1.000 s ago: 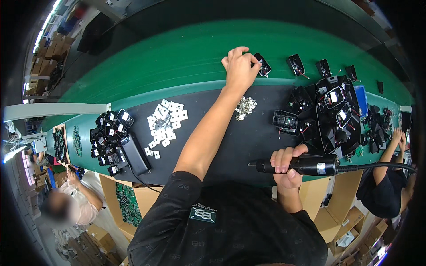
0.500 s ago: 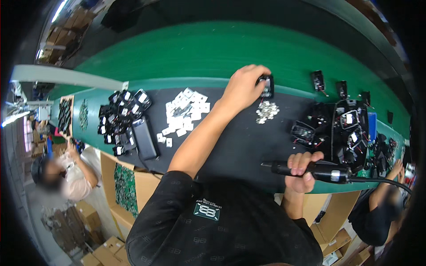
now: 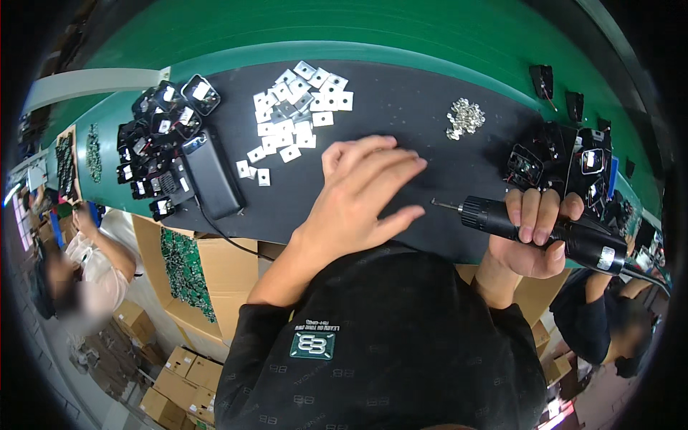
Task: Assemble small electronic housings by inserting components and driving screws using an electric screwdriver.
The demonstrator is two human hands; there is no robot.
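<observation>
My left hand [image 3: 362,193] hangs over the black mat [image 3: 401,93] with its fingers apart, holding nothing. In my right hand [image 3: 537,229] is a black electric screwdriver [image 3: 494,215], gripped round its body, with its cable running off to the right. The bit points left, toward my left thumb, and does not touch it. Whether a screw sits on the tip is too small to tell. Beyond the screwdriver lies a pile of small silver screws [image 3: 466,118]. White square plates [image 3: 297,89], each with a dark hole, are heaped beyond my left hand.
Black housings [image 3: 154,125] crowd the mat's left end, beside a black box-shaped device [image 3: 213,175] with a cable. More housings [image 3: 525,165] stand at the right. A green conveyor belt [image 3: 344,29] runs along the back. Cardboard boxes [image 3: 229,265] sit below; people work on both sides.
My left hand has let go of a black housing at the belt and come back over the mat. The screwdriver has risen nearer. The whole view has shifted.
</observation>
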